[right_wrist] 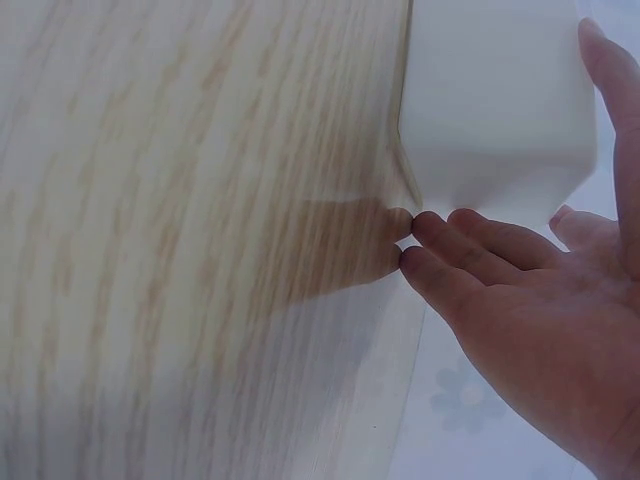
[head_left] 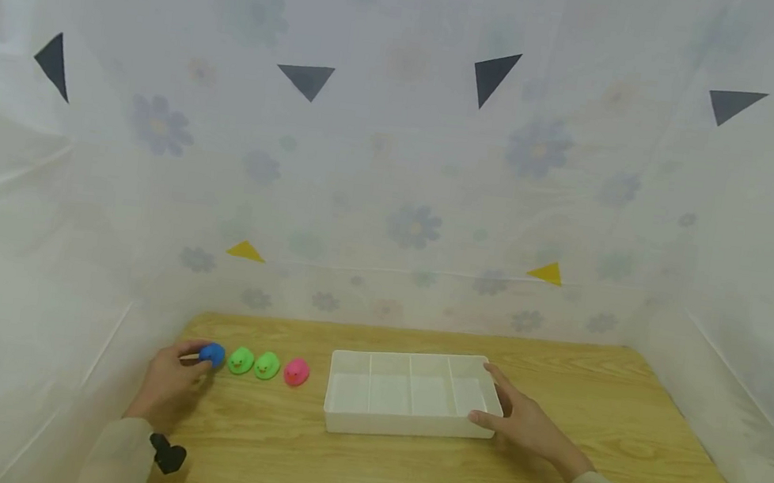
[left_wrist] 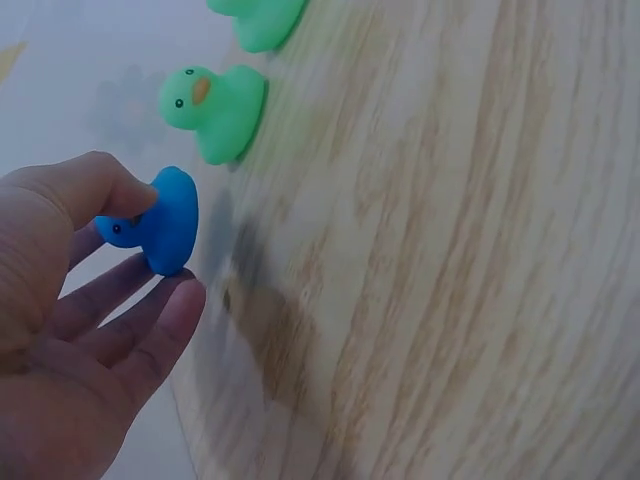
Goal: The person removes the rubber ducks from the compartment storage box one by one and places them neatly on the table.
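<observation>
At the left of the table, my left hand (head_left: 168, 377) pinches a blue rubber duck (left_wrist: 172, 225) between thumb and fingers. The duck is tilted in the left wrist view, and whether its base touches the table I cannot tell. Two green rubber ducks (head_left: 241, 361) and a pink rubber duck (head_left: 296, 372) stand in a row to its right. A white tray (head_left: 409, 426) with upright dividers lies mid-table. My right hand (head_left: 529, 427) holds the tray's right end, thumb at the near wall and a finger at the far corner; other fingers lie by the end wall in the right wrist view.
The wood-grain table (head_left: 345, 480) is bordered by pale flowered sheeting (head_left: 397, 155) at the back and both sides. Dark triangles (head_left: 495, 78) and yellow triangles (head_left: 547, 273) are on the back sheet. A black wrist device (head_left: 168, 454) sits at the left sleeve.
</observation>
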Demonstrator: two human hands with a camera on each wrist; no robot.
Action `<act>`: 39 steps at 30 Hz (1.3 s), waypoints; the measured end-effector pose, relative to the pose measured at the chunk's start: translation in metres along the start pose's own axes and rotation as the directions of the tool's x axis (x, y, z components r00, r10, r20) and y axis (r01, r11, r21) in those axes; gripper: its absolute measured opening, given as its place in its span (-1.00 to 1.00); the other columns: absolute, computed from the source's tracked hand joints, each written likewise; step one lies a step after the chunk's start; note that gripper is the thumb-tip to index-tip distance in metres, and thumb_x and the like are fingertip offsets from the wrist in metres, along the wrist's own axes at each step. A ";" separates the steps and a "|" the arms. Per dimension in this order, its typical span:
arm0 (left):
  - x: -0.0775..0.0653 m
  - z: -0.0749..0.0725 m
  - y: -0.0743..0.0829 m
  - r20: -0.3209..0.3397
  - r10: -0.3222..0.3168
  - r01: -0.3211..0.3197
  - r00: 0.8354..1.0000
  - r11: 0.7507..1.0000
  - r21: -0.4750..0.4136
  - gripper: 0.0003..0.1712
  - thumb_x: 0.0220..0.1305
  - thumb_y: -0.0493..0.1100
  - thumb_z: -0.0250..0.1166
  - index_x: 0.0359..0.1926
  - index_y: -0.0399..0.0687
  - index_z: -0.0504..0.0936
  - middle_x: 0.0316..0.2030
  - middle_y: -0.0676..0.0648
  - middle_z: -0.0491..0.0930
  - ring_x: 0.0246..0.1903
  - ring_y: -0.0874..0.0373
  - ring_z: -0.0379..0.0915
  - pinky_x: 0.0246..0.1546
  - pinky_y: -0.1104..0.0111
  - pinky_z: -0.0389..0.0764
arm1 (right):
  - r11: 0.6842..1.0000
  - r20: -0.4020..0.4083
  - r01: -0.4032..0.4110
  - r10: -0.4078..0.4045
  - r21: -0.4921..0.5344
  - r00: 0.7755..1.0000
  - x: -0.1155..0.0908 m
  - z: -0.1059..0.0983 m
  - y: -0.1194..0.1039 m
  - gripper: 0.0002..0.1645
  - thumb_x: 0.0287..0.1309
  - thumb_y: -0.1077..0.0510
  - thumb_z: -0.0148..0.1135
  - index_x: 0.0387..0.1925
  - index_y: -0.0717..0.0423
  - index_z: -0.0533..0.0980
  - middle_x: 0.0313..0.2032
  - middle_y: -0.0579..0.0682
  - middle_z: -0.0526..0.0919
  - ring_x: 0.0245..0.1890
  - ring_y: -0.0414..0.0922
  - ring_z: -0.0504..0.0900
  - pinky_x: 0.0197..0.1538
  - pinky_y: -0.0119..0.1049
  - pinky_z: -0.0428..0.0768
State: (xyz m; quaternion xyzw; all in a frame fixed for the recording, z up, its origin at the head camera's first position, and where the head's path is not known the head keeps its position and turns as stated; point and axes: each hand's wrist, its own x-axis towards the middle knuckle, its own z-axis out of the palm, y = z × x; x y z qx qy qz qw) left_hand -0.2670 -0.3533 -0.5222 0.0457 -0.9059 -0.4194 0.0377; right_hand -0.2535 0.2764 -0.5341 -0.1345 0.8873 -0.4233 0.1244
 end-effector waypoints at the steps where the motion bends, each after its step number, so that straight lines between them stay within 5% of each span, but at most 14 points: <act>1: 0.001 0.001 -0.001 0.004 -0.005 0.005 1.000 1.000 -0.003 -0.44 0.49 -0.17 0.31 0.40 -0.32 0.52 0.33 -0.48 0.50 0.21 -0.37 0.59 -0.06 0.27 0.76 | 1.000 0.002 0.000 0.000 0.001 1.000 0.000 0.000 0.000 0.20 0.37 -0.32 0.31 0.72 -0.34 -0.23 0.70 0.21 -0.13 0.57 0.39 0.21 0.43 0.36 0.41; 10: 0.005 0.000 -0.007 0.014 0.018 -0.019 1.000 0.997 0.071 -0.42 0.43 -0.20 0.34 0.38 -0.36 0.51 0.35 -0.51 0.47 0.19 -0.43 0.59 0.05 -0.02 0.74 | 1.000 0.006 0.005 -0.005 0.010 1.000 -0.003 0.000 0.000 0.19 0.38 -0.31 0.31 0.72 -0.36 -0.24 0.71 0.18 -0.18 0.58 0.40 0.16 0.44 0.37 0.38; 31: 0.009 -0.003 -0.013 0.058 0.052 -0.060 0.997 0.988 0.140 -0.43 0.42 -0.22 0.31 0.36 -0.42 0.52 0.23 -0.54 0.57 0.14 -0.43 0.60 0.05 -0.09 0.71 | 1.000 0.018 0.010 -0.011 0.008 1.000 0.000 0.003 -0.002 0.18 0.39 -0.30 0.31 0.72 -0.35 -0.23 0.71 0.16 -0.17 0.57 0.40 0.20 0.44 0.35 0.40; 39: 0.007 -0.008 -0.005 0.081 0.049 -0.058 0.996 0.991 0.124 -0.35 0.48 -0.15 0.29 0.46 -0.37 0.42 0.35 -0.58 0.42 0.31 -0.53 0.43 0.20 -0.20 0.62 | 1.000 0.015 0.001 -0.001 0.014 1.000 -0.003 0.004 -0.002 0.18 0.38 -0.30 0.31 0.72 -0.36 -0.23 0.71 0.16 -0.18 0.58 0.39 0.18 0.44 0.36 0.39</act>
